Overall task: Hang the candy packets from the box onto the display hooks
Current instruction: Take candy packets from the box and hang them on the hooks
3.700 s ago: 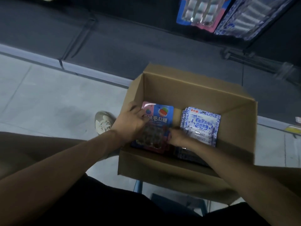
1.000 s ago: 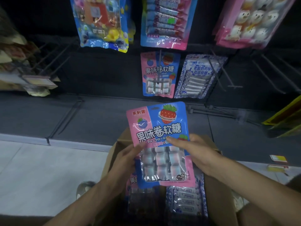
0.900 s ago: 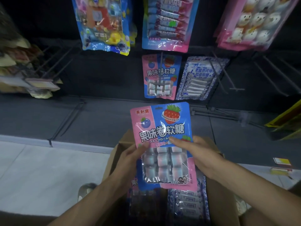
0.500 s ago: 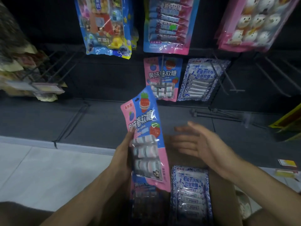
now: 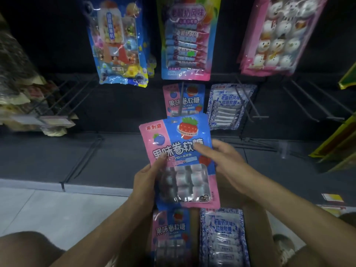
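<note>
Pink-and-blue candy packet [image 5: 179, 160] is being held upright, left hand [image 5: 146, 182] gripping its left edge with the thumb on the front, right hand [image 5: 225, 164] pinching its right edge, cardboard box [image 5: 254, 224] of spare packets [image 5: 169, 232] sitting directly below that packet, matching hung packet [image 5: 183, 99] showing just above it.

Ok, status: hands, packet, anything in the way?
Left hand grips the pink-and-blue candy packet at its left edge, right hand pinches its right edge. Packet upright, not yet hung. Hook above already carries a matching packet.
</note>
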`<state>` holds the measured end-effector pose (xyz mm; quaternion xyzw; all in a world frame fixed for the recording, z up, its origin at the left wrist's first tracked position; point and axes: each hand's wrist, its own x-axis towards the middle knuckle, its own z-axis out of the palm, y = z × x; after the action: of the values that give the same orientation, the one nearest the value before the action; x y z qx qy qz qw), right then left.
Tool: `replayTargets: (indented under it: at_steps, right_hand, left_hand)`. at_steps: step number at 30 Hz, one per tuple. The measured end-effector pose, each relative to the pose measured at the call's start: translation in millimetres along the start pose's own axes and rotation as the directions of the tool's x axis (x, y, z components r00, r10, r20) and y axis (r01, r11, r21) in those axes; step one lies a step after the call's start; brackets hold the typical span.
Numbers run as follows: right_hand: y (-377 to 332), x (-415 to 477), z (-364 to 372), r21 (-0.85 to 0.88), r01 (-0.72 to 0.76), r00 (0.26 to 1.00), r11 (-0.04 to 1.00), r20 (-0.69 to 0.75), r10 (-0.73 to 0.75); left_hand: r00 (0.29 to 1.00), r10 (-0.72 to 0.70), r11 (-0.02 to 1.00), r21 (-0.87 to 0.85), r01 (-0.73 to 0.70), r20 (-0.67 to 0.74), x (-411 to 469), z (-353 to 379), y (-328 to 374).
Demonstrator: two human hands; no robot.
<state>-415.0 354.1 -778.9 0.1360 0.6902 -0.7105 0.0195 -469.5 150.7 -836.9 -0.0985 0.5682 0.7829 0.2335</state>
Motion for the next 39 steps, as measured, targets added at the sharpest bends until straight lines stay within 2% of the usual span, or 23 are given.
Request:
replayTargets:
  at_steps: [5, 8, 10, 13, 18, 21, 24, 27, 30, 32, 34, 36, 39]
  right_hand:
    - [-2, 18, -9, -0.035, 0.025, 0.991, 0.999, -0.13, -0.029]
    - [0, 28, -18, -0.059, -0.055, 0.994, 0.997, -0.096, 0.049]
    - [4, 37, -21, -0.059, -0.111, 0.991, 0.992, -0.075, 0.107]
    - [13, 48, -23, -0.031, -0.183, 0.983, 0.983, -0.028, 0.182]
    - [34, 64, -16, -0.03, -0.263, 0.964, 0.964, 0.033, 0.264]
    - [34, 72, -13, -0.07, -0.186, 0.982, 0.98, -0.006, 0.186]
    - [21, 80, -11, 0.004, -0.041, 0.997, 0.999, -0.072, 0.042]
    - [14, 88, -9, 0.025, 0.105, 0.986, 0.994, -0.132, -0.1]
    - [17, 90, -7, 0.037, 0.139, 0.983, 0.99, -0.127, -0.133]
    - [19, 87, -4, 0.029, 0.148, 0.98, 0.989, -0.136, -0.143]
    - [21, 84, -2, -0.004, 0.167, 0.976, 0.986, -0.144, -0.166]
    - [22, 82, -1, -0.043, 0.179, 0.97, 0.983, -0.16, -0.184]
    - [20, 80, -2, -0.029, 0.195, 0.965, 0.98, -0.175, -0.197]
  left_hand:
    - [0.997, 0.05, 0.987, 0.152, -0.059, 0.067, 8, 4, 24]
    - [0.99, 0.059, 0.947, 0.305, -0.097, 0.131, 17, 4, 42]
    - [0.989, 0.044, 0.943, 0.32, -0.088, 0.144, 26, 6, 51]
    - [0.996, 0.029, 0.965, 0.258, -0.05, 0.082, 43, 10, 58]
    - [0.994, -0.029, 0.984, 0.174, 0.046, -0.103, 74, 15, 44]
    - [0.991, -0.044, 0.988, 0.142, 0.062, -0.124, 87, 16, 42]
    - [0.997, -0.036, 0.997, 0.071, 0.041, -0.075, 94, 19, 50]
    - [0.992, 0.054, 0.986, 0.161, -0.035, -0.112, 97, 25, 60]
    - [0.949, 0.3, 0.897, 0.366, -0.247, -0.097, 101, 28, 68]
    - [0.876, 0.482, 0.76, 0.501, -0.413, -0.01, 102, 27, 74]
    - [0.778, 0.619, 0.578, 0.61, -0.543, 0.107, 100, 28, 81]
    - [0.72, 0.667, 0.457, 0.66, -0.596, 0.189, 97, 30, 86]
    - [0.763, 0.61, 0.498, 0.647, -0.578, 0.212, 90, 34, 86]
